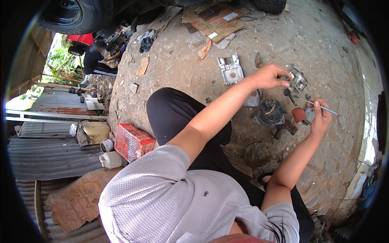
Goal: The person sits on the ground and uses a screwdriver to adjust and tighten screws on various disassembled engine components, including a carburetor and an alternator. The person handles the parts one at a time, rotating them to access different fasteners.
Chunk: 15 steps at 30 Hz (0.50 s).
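Note:
My left hand (272, 76) reaches out over the ground with thumb and fingers pinched together. What sits between its fingertips is too small to make out. A greyish metal part (300, 82) is just beyond those fingertips, and a black knobbed piece (288, 95) lies below them. In my right hand (320, 115) is a slim silver rod-shaped tool (329, 110), slanting with its thin end toward my left hand. Close to that hand stands a small red container (299, 115). Between my forearms rests a round alternator (270, 112) with dark vents and a yellowish wire loop on top.
A silver cast housing (231, 69) lies beyond my left forearm. Flattened cardboard (216, 24) is farther off, near a vehicle tyre (75, 16). To my left are a red plastic crate (133, 141), a white jug (111, 160) and corrugated sheets (52, 156). Another person (95, 60) sits far left.

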### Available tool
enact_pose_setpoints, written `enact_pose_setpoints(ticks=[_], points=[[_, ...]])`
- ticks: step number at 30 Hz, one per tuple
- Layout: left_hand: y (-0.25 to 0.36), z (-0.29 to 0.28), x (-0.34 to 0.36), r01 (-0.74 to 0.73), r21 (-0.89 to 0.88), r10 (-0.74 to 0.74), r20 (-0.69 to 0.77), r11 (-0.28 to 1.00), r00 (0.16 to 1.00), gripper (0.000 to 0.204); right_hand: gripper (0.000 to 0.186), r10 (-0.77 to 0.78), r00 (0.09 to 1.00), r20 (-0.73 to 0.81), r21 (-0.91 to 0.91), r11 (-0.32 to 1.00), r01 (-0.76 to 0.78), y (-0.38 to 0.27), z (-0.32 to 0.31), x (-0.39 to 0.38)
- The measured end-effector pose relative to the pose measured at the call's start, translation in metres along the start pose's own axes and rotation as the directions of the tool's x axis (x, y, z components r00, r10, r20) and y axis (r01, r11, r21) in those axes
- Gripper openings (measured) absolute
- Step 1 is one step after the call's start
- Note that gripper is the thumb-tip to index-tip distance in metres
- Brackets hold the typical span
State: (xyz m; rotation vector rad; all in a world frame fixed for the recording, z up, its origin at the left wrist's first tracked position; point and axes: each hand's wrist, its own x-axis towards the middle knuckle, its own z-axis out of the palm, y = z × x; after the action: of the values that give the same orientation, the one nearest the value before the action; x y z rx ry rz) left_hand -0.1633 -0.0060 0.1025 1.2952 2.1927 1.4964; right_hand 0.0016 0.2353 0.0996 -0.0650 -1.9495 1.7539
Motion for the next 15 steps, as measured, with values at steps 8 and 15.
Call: enact_pose_setpoints(ticks=[8,15], points=[[0.000,0.001,0.000,0.009,-0.002,-0.009,-0.011,1.000,1.000,0.034,0.026,-0.051,0.997,-0.060,-0.026,0.998,0.050,0.001,0.003,-0.001],[0.003,0.000,0.001,0.017,0.006,-0.017,-0.001,1.000,1.000,0.035,0.026,-0.033,0.999,-0.002,-0.010,0.999,0.033,-0.003,0.002,0.000]])
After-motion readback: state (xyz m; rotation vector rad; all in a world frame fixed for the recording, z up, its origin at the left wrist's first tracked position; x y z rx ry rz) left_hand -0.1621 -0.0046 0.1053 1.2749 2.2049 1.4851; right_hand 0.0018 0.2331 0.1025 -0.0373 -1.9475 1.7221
